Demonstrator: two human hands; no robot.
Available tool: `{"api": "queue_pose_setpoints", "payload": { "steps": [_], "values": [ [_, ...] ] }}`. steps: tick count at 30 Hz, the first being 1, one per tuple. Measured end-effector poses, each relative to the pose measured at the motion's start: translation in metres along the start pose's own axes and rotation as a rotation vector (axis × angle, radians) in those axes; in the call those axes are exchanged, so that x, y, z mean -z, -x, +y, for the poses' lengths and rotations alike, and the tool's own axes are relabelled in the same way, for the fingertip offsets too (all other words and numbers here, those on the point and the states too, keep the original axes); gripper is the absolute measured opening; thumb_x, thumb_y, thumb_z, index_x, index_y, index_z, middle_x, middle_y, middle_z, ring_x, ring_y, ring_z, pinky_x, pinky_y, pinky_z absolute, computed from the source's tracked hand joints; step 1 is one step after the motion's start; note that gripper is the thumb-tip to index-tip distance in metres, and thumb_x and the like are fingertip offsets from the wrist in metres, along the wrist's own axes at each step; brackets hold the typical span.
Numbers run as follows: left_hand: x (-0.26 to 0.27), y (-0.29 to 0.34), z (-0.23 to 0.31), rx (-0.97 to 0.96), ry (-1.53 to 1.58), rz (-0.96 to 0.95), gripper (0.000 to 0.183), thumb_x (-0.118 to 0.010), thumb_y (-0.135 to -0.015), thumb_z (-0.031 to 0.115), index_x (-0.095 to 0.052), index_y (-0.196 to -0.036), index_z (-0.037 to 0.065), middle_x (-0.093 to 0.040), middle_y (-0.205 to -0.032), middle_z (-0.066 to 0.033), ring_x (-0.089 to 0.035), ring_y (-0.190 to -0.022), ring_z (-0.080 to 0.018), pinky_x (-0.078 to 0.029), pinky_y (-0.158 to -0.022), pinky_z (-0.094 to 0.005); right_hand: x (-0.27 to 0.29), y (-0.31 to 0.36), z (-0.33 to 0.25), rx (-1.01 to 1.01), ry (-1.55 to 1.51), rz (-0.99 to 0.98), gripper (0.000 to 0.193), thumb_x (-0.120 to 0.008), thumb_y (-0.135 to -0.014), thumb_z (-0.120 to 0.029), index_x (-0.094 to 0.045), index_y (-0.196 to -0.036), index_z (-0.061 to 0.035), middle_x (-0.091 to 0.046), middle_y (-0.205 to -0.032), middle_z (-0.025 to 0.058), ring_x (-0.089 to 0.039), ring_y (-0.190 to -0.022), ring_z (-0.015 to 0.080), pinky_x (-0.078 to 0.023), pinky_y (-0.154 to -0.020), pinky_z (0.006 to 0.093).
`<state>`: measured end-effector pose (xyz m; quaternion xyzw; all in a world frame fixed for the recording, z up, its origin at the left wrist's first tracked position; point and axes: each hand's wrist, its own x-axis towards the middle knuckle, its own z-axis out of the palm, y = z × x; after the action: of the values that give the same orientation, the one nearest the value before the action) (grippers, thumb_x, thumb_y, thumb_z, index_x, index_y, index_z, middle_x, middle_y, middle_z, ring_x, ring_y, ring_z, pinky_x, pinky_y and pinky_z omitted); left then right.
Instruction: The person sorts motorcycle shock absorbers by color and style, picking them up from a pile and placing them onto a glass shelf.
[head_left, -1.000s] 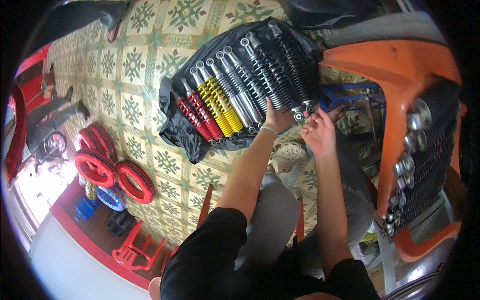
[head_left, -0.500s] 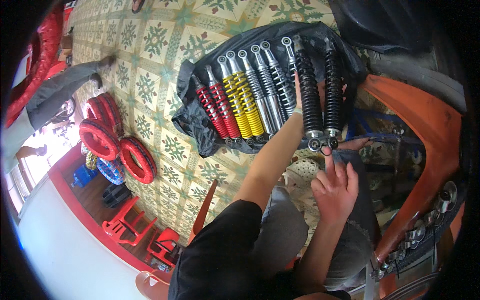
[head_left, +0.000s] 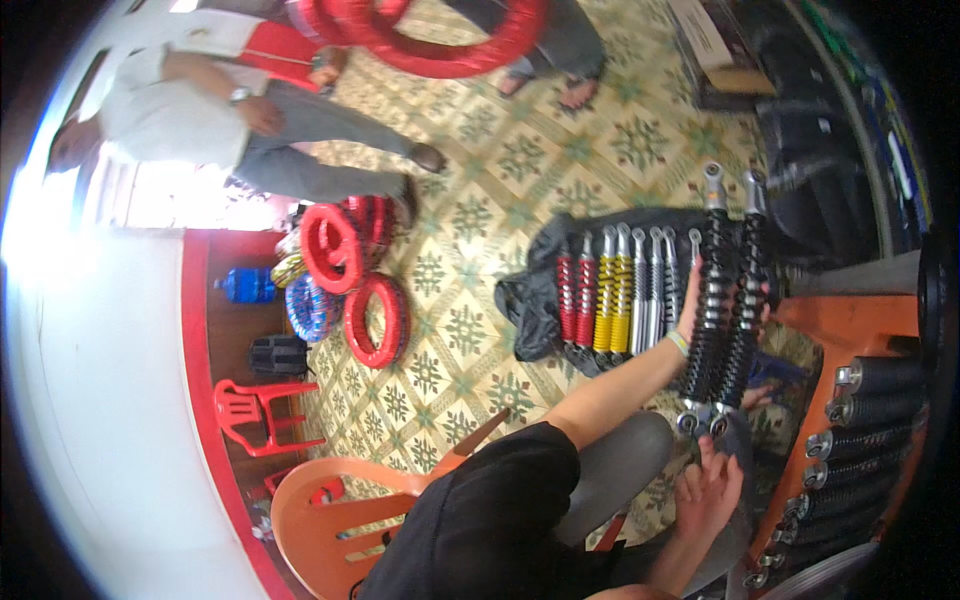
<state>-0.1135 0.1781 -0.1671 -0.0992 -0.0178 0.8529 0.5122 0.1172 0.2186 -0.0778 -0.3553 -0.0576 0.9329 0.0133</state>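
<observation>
My left hand [head_left: 690, 310], with a pale band at the wrist, is closed around a pair of black coil-spring shock absorbers [head_left: 711, 300]. They stand side by side with silver eyelets at both ends; most of my left fingers are hidden behind them. Just below the lower eyelets is my right hand [head_left: 708, 497], its index finger stretched up to the right-hand eyelet and the other fingers loosely bent. Whether that fingertip touches the metal I cannot tell. Beyond, red shock absorbers [head_left: 567, 300], yellow ones [head_left: 605, 305] and silver ones [head_left: 640, 300] lie in a row on a black plastic sheet [head_left: 530, 335].
An orange stand [head_left: 800, 440] at right bears several more shock absorbers [head_left: 860, 445]. Red-wrapped tyres [head_left: 375, 320] and a red plastic chair [head_left: 255, 415] are at left. An orange chair [head_left: 310, 500] stands beside me. Two other people are farther off, one in grey trousers [head_left: 320, 125].
The view has swung left, bringing more of the people and the orange chair into sight. The black shock absorbers stay in my left hand, with my right index finger still at their lower end.
</observation>
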Motion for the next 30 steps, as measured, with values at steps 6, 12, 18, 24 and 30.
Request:
{"api": "queue_pose_setpoints", "payload": {
  "steps": [6, 12, 18, 24, 30],
  "values": [
    [-0.136, 0.056, -0.067, 0.049, 0.2, -0.197, 0.076, -0.045, -0.069, 0.073, -0.047, -0.121, 0.017, -0.052, -0.115, -0.0149, -0.055, -0.089, -0.0323, -0.046, -0.076, -0.0473, -0.043, 0.115, 0.016, 0.201, 0.195, -0.159, 0.029, -0.037, -0.091, -0.03, -0.045, -0.075, -0.0073, -0.053, -0.104, 0.013, -0.032, -0.041, 0.0094, -0.029, -0.04, 0.0219],
    [-0.197, 0.131, -0.128, 0.076, 0.085, -0.219, 0.08, -0.046, -0.071, 0.071, -0.044, -0.12, 0.008, -0.051, -0.114, -0.0174, -0.058, -0.089, -0.0307, -0.049, -0.075, -0.0462, -0.029, 0.207, 0.046, 0.243, 0.267, -0.158, 0.027, -0.045, -0.088, -0.032, -0.054, -0.088, -0.0064, -0.051, -0.116, 0.0244, -0.049, -0.055, 0.0161, -0.041, -0.052, 0.0262],
    [-0.201, 0.142, -0.165, 0.55, 0.248, -0.383, 0.076, -0.056, -0.071, 0.059, -0.037, -0.125, 0.011, -0.044, -0.117, -0.018, -0.047, -0.1, -0.0363, -0.037, -0.088, -0.0542, 0.001, 0.231, 0.073, 0.5, 0.401, 0.109, 0.029, -0.049, -0.087, -0.029, -0.053, -0.102, -0.0035, -0.057, -0.105, 0.0155, -0.058, -0.08, 0.0218, -0.047, -0.07, 0.0332],
    [-0.224, 0.18, -0.255, 0.994, 0.152, -0.483, 0.083, -0.061, -0.069, 0.059, -0.032, -0.127, 0.007, -0.039, -0.119, -0.0201, -0.044, -0.103, -0.0396, -0.032, -0.091, -0.0566, -0.008, 0.266, 0.142, 0.702, 0.076, -0.243, 0.072, -0.064, -0.075, -0.023, -0.027, -0.132, 0.0002, -0.047, -0.121, 0.0107, -0.049, -0.107, 0.0221, -0.038, -0.092, 0.0352],
    [-0.24, 0.262, -0.306, 1.274, 0.019, -0.546, 0.093, -0.057, -0.065, 0.068, -0.03, -0.13, 0.008, -0.042, -0.12, -0.0236, -0.048, -0.097, -0.037, -0.038, -0.084, -0.0482, -0.02, 0.332, 0.183, 0.778, 0.23, -0.175, 0.075, -0.067, -0.066, -0.01, -0.029, -0.129, -0.0002, -0.048, -0.121, 0.0123, -0.05, -0.107, 0.0231, -0.039, -0.094, 0.0362]
  ]
}}
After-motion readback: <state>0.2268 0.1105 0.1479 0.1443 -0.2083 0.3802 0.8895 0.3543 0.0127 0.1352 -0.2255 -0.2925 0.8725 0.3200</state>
